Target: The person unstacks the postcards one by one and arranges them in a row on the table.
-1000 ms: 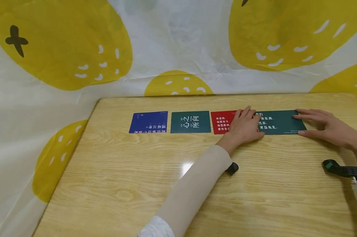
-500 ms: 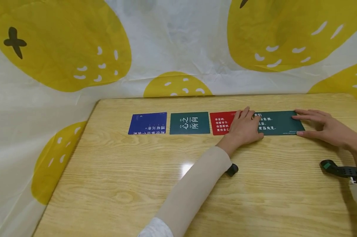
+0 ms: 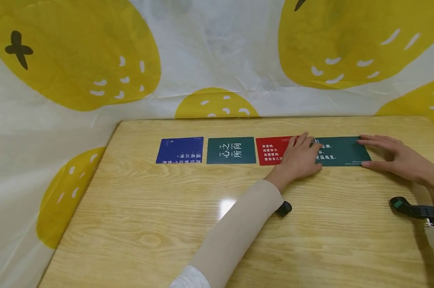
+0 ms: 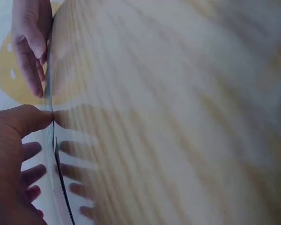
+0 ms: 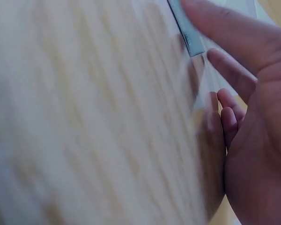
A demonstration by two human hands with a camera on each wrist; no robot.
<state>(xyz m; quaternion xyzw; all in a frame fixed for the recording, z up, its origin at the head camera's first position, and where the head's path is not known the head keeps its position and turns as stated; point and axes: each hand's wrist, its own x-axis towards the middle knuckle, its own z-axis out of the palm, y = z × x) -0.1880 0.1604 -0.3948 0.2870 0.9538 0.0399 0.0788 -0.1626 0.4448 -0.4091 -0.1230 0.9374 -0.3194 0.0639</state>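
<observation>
Four-sided printed cards lie flat in a row: a blue card (image 3: 180, 150), a green card with large white characters (image 3: 231, 150), a red card (image 3: 271, 151) and another green card (image 3: 343, 152) at the right end. My left hand (image 3: 297, 158) lies over the meeting of the red card and the right green card, fingers extended, hiding their shared edge. My right hand (image 3: 400, 158) is at that green card's right end, fingertips at the far corner and thumb (image 5: 225, 28) at the near one. The left wrist view shows my left thumb (image 4: 35, 118) down at the tabletop.
The cards lie near the back of a glossy wooden table (image 3: 148, 224). Behind it hangs a white cloth (image 3: 220, 48) with yellow fruit prints. Black wrist devices (image 3: 415, 210) are worn at both sleeves.
My left hand has shifted slightly rightward over the right green card, covering more of its print and baring a bit more of the red card. My right hand stays at the card's end.
</observation>
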